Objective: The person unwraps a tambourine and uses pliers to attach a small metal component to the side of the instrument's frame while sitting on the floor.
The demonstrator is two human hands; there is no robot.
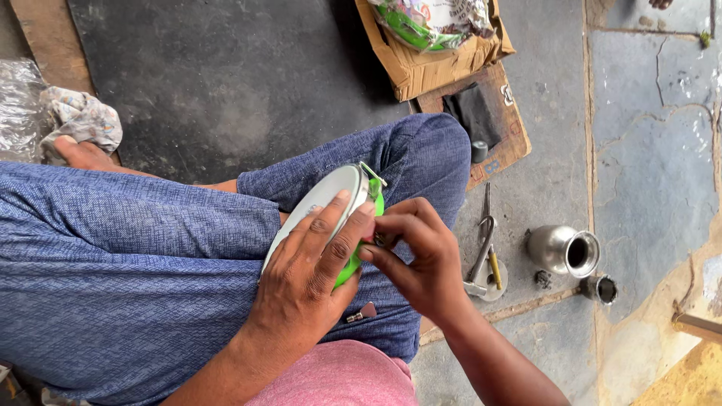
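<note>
My left hand (312, 263) grips a round steel lid (320, 203) with a green rim, held on edge over my lap. My right hand (417, 252) pinches at the green rim and its clip (374, 188) with the fingertips, touching the lid's right side. Both hands are above my crossed legs in blue jeans (135, 248). What the right fingertips hold is too small to tell. A small metal piece with a reddish tip (362, 313) lies on my thigh just below the hands.
On the stone floor to the right lie pliers and a yellow-handled tool (485, 259), a steel pot (564, 250) and a small cap (602, 289). A cardboard box with green-rimmed items (432, 37) stands at the top. A crumpled cloth (83, 120) lies at left on a dark mat (226, 83).
</note>
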